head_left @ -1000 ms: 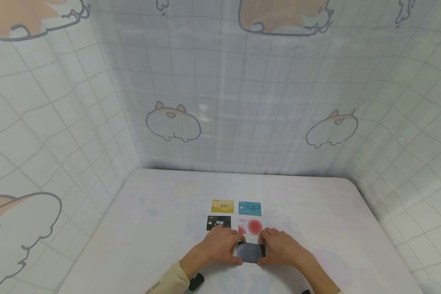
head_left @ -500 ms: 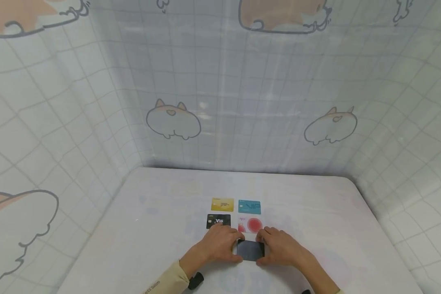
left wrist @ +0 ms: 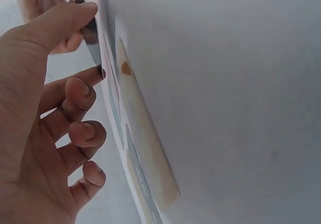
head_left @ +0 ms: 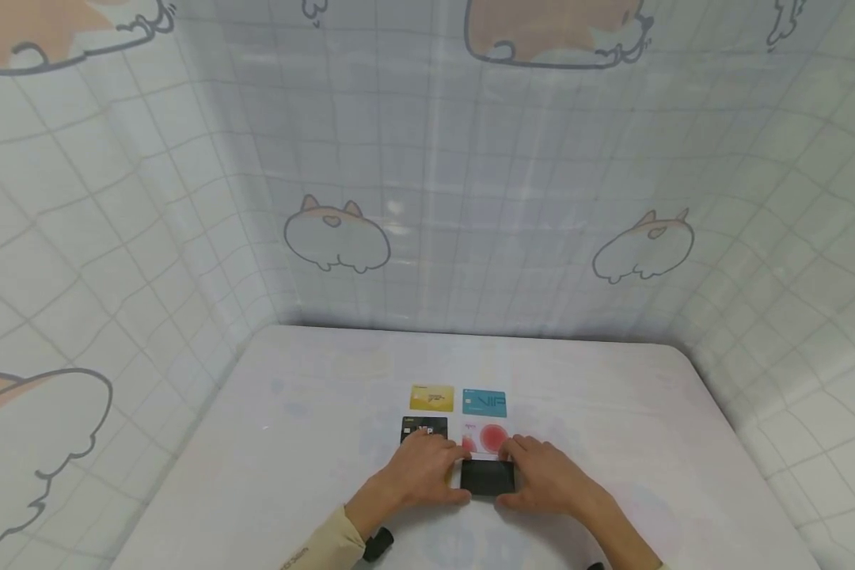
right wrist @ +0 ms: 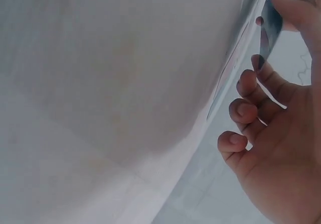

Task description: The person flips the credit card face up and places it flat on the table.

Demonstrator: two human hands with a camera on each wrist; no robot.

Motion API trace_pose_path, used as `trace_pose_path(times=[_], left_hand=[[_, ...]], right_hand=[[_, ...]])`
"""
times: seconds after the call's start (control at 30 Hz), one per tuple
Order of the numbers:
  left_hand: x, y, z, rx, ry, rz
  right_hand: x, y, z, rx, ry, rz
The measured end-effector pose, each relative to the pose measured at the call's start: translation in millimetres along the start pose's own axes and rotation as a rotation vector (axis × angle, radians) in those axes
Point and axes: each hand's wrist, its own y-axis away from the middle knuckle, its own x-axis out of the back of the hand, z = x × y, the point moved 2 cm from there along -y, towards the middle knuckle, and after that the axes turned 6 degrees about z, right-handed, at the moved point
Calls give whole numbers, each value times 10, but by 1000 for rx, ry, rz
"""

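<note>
A dark, black-looking card (head_left: 488, 478) lies between my two hands at the near end of a small group of cards. My left hand (head_left: 427, 469) pinches its left side between thumb and index finger. On its right side, my right hand (head_left: 545, 475) does the same. Both wrist views show the card edge-on: the dark card (left wrist: 91, 35) by the left thumb and the dark card (right wrist: 271, 25) by the right one. Just beyond it is a white and pink card (head_left: 480, 438) with a red circle. A black "Vip" card (head_left: 413, 426) is partly covered by my left fingers.
A yellow card (head_left: 431, 397) and a teal VIP card (head_left: 484, 403) lie flat in the farther row. They rest on a white table (head_left: 313, 396). A grid-patterned curtain (head_left: 484, 174) with cartoon dogs surrounds the table's back and sides.
The dark card has shifted slightly away from me, and its face has lost its grey sheen, seeming to tilt. Both hands keep their grip; the other cards stay put.
</note>
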Motion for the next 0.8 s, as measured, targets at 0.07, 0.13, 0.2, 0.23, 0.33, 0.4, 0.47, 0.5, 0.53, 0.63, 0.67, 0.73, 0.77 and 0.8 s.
trace_pose_path(times=[0.07, 0.13, 0.2, 0.23, 0.33, 0.4, 0.47, 0.5, 0.53, 0.63, 0.67, 0.73, 0.77, 0.8], left_hand=[[-3, -15, -34, 17, 1, -4], [-2, -29, -65, 28, 8, -11], [4, -46, -89, 33, 13, -14], [7, -54, -99, 32, 14, -13], [14, -67, -115, 24, 7, -5], [17, -66, -121, 19, 6, -1], [23, -64, -123, 15, 9, -2], [25, -66, -125, 11, 11, 1], [32, -67, -124, 6, 10, 5], [46, -67, -119, -21, 3, 32], [49, -67, -116, -33, -1, 45], [45, -68, -113, -49, -5, 66], [41, -67, -113, -56, -7, 74], [38, -67, -112, -61, -9, 80]], right_hand=[[17, -21, 16, 4, -6, 10], [32, -41, 32, 9, -7, 21], [46, -57, 48, 15, -1, 34], [52, -65, 57, 18, 3, 41], [76, -78, 71, 29, 2, 67], [92, -75, 62, 40, -9, 89], [109, -72, 46, 50, -29, 114], [115, -69, 38, 54, -38, 127], [122, -67, 28, 59, -52, 139], [133, -63, -6, 70, -106, 163], [135, -63, -19, 74, -127, 167], [137, -69, -42, 86, -175, 169], [137, -73, -52, 90, -189, 169], [135, -78, -60, 89, -202, 165]])
